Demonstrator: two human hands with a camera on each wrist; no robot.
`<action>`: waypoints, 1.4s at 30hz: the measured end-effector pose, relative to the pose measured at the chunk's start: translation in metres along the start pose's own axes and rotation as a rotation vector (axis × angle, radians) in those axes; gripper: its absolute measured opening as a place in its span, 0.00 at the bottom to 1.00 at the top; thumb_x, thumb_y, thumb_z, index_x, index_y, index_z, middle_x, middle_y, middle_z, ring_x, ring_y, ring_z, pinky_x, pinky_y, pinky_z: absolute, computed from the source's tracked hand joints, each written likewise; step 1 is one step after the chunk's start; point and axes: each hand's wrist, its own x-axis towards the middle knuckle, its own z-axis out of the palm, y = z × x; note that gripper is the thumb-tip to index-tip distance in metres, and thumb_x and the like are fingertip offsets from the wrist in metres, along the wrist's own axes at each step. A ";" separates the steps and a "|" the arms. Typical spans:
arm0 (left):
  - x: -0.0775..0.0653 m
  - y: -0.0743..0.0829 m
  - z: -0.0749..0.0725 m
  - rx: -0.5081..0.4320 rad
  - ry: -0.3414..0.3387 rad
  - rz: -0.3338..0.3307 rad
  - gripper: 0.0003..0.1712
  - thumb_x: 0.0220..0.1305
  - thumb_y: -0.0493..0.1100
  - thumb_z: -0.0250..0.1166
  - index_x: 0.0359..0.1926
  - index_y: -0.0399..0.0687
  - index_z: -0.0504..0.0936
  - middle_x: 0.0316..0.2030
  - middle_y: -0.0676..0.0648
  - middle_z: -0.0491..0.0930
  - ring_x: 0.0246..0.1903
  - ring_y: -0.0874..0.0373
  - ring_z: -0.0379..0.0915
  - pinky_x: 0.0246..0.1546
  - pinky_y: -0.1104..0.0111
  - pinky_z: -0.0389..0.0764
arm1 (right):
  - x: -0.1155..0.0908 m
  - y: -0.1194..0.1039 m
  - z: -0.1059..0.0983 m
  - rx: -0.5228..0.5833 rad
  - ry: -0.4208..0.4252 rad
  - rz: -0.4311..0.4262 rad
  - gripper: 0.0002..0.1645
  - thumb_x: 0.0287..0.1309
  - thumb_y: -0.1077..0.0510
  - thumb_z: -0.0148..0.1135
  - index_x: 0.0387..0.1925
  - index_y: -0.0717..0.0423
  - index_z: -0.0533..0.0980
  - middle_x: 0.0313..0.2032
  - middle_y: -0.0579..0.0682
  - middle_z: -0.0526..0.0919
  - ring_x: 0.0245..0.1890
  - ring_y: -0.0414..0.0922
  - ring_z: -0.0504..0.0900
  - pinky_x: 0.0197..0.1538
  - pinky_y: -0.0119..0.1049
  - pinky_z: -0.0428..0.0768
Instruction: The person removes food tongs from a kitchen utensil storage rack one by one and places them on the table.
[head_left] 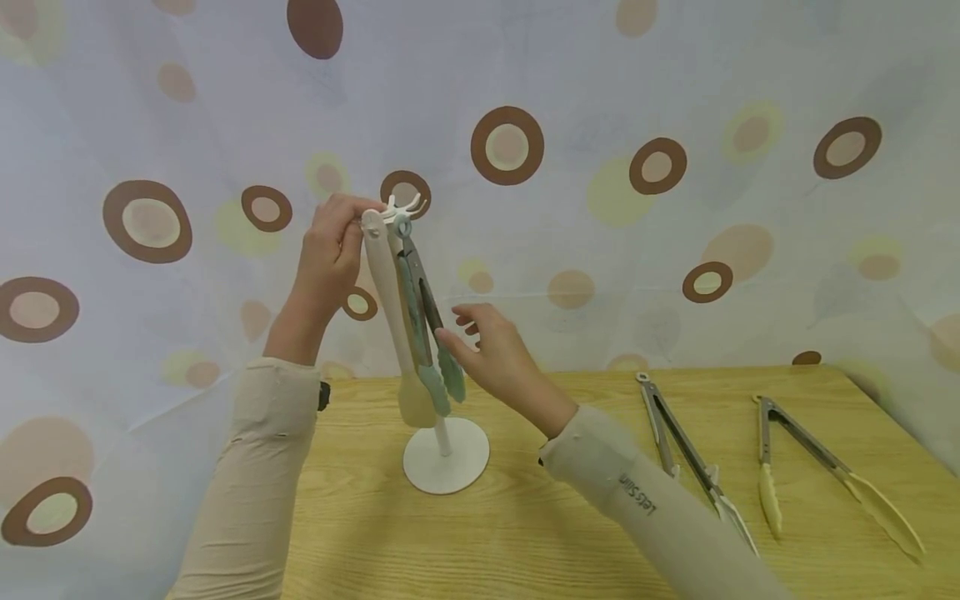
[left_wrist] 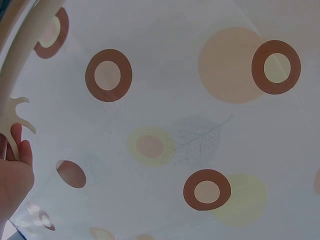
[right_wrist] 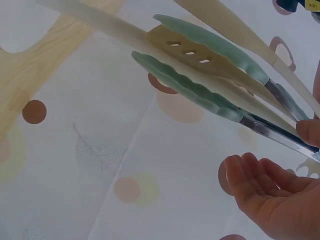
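Note:
A white utensil stand (head_left: 446, 467) with a round base and a hooked top rises from the table. My left hand (head_left: 330, 250) grips its top, fingers curled round a hook (left_wrist: 22, 102) in the left wrist view. Tongs with mint-green tips (head_left: 432, 385) hang from the stand, tips downward and parted. Beside them hangs a pale spatula (head_left: 390, 292), and the right wrist view also reveals a beige slotted turner (right_wrist: 187, 52). My right hand (head_left: 498, 354) is just right of the tongs, fingers loosely bent and holding nothing. Whether its thumb touches the tongs, I cannot tell.
On the right of the wooden table (head_left: 480, 542) lie grey-and-white tongs (head_left: 682, 442), partly behind my right sleeve. Farther right are tongs with yellow tips (head_left: 885, 508), spread apart. A patterned cloth (head_left: 570, 225) hangs behind the table.

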 end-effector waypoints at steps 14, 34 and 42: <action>0.000 -0.001 0.000 -0.004 0.008 0.007 0.17 0.68 0.30 0.45 0.45 0.36 0.81 0.43 0.39 0.79 0.46 0.46 0.69 0.55 0.59 0.61 | 0.005 -0.016 0.012 -0.038 0.050 -0.046 0.28 0.62 0.52 0.63 0.57 0.66 0.71 0.48 0.59 0.77 0.46 0.52 0.78 0.48 0.42 0.77; 0.001 0.000 0.000 -0.012 0.010 0.006 0.17 0.68 0.30 0.45 0.44 0.35 0.80 0.43 0.39 0.79 0.46 0.46 0.69 0.56 0.60 0.60 | 0.006 -0.015 0.022 -0.053 0.076 -0.003 0.24 0.59 0.51 0.65 0.49 0.65 0.75 0.43 0.56 0.78 0.43 0.50 0.78 0.47 0.44 0.76; 0.000 -0.003 0.001 0.004 0.002 -0.002 0.17 0.67 0.30 0.44 0.45 0.35 0.80 0.44 0.39 0.79 0.47 0.46 0.69 0.56 0.59 0.61 | 0.003 -0.014 0.020 0.011 0.094 -0.001 0.22 0.59 0.53 0.65 0.48 0.65 0.75 0.41 0.56 0.78 0.41 0.48 0.78 0.43 0.39 0.79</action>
